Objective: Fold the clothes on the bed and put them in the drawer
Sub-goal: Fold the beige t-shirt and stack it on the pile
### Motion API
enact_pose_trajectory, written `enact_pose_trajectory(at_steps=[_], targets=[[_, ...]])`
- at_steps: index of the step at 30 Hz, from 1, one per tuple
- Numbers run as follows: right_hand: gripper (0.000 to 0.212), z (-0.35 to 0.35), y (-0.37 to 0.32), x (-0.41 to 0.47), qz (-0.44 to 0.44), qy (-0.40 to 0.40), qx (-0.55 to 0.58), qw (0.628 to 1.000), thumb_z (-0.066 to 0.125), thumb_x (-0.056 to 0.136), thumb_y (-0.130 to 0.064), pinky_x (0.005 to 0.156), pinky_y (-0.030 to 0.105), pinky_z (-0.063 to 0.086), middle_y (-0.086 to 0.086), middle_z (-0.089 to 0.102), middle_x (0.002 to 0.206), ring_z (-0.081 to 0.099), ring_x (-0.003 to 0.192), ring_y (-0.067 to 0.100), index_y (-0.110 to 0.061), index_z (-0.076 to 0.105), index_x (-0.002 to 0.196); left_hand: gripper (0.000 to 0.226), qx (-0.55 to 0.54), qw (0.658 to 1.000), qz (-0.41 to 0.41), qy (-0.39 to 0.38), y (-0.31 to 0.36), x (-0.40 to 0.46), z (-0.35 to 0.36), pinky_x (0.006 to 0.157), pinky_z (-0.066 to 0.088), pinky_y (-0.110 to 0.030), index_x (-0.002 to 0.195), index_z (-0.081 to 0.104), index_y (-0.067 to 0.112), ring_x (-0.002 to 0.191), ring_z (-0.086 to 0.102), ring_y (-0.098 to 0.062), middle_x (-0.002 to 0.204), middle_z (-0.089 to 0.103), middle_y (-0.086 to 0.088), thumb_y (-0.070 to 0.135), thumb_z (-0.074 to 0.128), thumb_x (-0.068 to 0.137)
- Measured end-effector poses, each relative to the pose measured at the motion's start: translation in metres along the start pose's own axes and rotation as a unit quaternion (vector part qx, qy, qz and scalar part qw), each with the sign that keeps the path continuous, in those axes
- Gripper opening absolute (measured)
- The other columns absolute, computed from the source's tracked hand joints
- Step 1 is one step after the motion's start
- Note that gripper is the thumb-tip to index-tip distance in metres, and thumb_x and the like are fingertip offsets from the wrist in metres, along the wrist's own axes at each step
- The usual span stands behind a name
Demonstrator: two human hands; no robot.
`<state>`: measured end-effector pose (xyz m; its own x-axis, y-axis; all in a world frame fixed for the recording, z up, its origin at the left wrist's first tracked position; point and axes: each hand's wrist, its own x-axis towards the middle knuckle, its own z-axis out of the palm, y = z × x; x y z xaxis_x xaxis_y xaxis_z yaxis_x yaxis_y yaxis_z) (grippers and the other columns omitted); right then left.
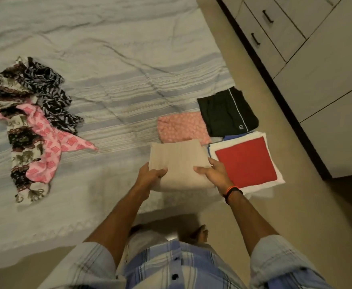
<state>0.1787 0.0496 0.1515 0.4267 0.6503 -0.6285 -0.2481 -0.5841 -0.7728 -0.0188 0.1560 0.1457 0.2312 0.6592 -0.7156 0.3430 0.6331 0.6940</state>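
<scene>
Clothes are being folded at the near edge of the bed (108,65): a folded beige garment (179,163) is gripped from both sides — the left hand (151,176) with its fingers curled over the left edge, the right hand (211,174) with its thumb on top. Just right of it lies a red-and-white folded piece (246,163); beyond, a pink folded piece (181,127) and a black one (227,111). An unfolded patterned heap (31,122) waits far left. Judged next: the beige piece is to be set among the folded pieces — the drawers (275,28) are shut.
</scene>
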Motion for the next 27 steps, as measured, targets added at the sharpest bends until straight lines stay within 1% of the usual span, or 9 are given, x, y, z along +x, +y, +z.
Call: enact_pose_trajectory(at_steps=[2,4,7,10,14,19,21,24,27], targets=[[0.049,-0.034,-0.001,-0.003,-0.008,0.000,-0.014,1.000,0.078,0.080,-0.011,0.074,0.028,0.060,0.005,0.073,0.107,0.071,0.090,0.017,-0.007,0.062,0.126,0.058,-0.002,1.000,-0.005,0.004,-0.002,-0.008,0.034,0.096,0.051,-0.053,0.134,0.054,0.013,0.108,0.059,-0.029,0.122,0.064,-0.006,0.021,0.078,0.081],[0.040,-0.068,-0.003,-0.007,-0.015,0.003,-0.028,0.999,0.077,0.082,-0.010,0.064,0.020,0.056,0.000,0.073,0.101,0.070,0.084,0.011,-0.009,0.065,0.120,0.058,-0.006,1.000,-0.014,0.005,-0.003,-0.014,0.067,0.096,0.051,-0.053,0.134,0.053,0.015,0.109,0.058,-0.030,0.121,0.063,-0.005,0.023,0.077,0.082],[0.034,-0.112,-0.003,-0.006,-0.015,0.011,-0.039,0.999,0.076,0.082,-0.011,0.065,0.019,0.053,-0.004,0.073,0.099,0.070,0.089,0.015,-0.012,0.068,0.115,0.057,-0.003,1.000,-0.017,-0.004,-0.001,-0.016,0.111,0.093,0.052,-0.051,0.133,0.054,0.016,0.106,0.059,-0.028,0.120,0.063,-0.004,0.022,0.077,0.082],[0.032,-0.152,0.000,0.001,-0.012,0.019,-0.039,0.999,0.074,0.084,-0.010,0.060,0.013,0.049,-0.005,0.071,0.099,0.066,0.085,0.009,-0.012,0.067,0.115,0.057,0.004,1.000,-0.021,-0.016,0.004,-0.010,0.152,0.094,0.052,-0.052,0.134,0.054,0.013,0.106,0.059,-0.028,0.121,0.063,-0.006,0.018,0.076,0.082],[0.035,-0.192,-0.005,0.014,-0.017,0.038,-0.047,0.998,0.075,0.083,-0.017,0.069,0.023,0.047,-0.007,0.069,0.106,0.063,0.095,0.013,-0.019,0.066,0.117,0.060,0.009,0.999,-0.024,-0.040,0.018,0.004,0.196,0.097,0.050,-0.055,0.136,0.051,0.017,0.110,0.057,-0.028,0.122,0.060,-0.003,0.019,0.076,0.082],[0.033,-0.235,-0.017,0.036,-0.016,0.057,-0.048,0.997,0.076,0.083,-0.020,0.083,0.033,0.054,-0.004,0.069,0.109,0.064,0.099,0.017,-0.023,0.066,0.114,0.058,0.007,0.998,-0.032,-0.056,0.032,0.018,0.239,0.098,0.049,-0.055,0.136,0.050,0.017,0.111,0.057,-0.028,0.124,0.061,-0.004,0.019,0.075,0.083],[0.035,-0.250,-0.024,0.048,-0.017,0.044,-0.057,0.997,0.077,0.083,-0.020,0.083,0.033,0.056,-0.001,0.070,0.111,0.066,0.100,0.019,-0.021,0.067,0.116,0.058,-0.001,0.998,-0.033,-0.056,0.038,0.024,0.252,0.097,0.050,-0.055,0.136,0.052,0.017,0.111,0.058,-0.028,0.125,0.062,-0.005,0.018,0.075,0.083],[0.045,-0.268,-0.029,0.064,-0.011,0.028,-0.060,0.998,0.079,0.081,-0.016,0.093,0.043,0.055,0.002,0.070,0.116,0.067,0.105,0.023,-0.014,0.065,0.124,0.056,-0.012,0.998,-0.037,-0.044,0.042,0.027,0.268,0.096,0.050,-0.054,0.134,0.053,0.015,0.111,0.058,-0.028,0.123,0.063,-0.005,0.016,0.075,0.083],[0.055,-0.288,-0.029,0.083,-0.018,-0.002,-0.075,0.997,0.081,0.079,-0.020,0.096,0.047,0.054,0.003,0.069,0.121,0.065,0.109,0.025,-0.012,0.061,0.130,0.059,-0.026,0.999,-0.029,-0.022,0.042,0.031,0.283,0.096,0.050,-0.055,0.135,0.053,0.015,0.113,0.059,-0.030,0.123,0.064,-0.005,0.018,0.077,0.081]])
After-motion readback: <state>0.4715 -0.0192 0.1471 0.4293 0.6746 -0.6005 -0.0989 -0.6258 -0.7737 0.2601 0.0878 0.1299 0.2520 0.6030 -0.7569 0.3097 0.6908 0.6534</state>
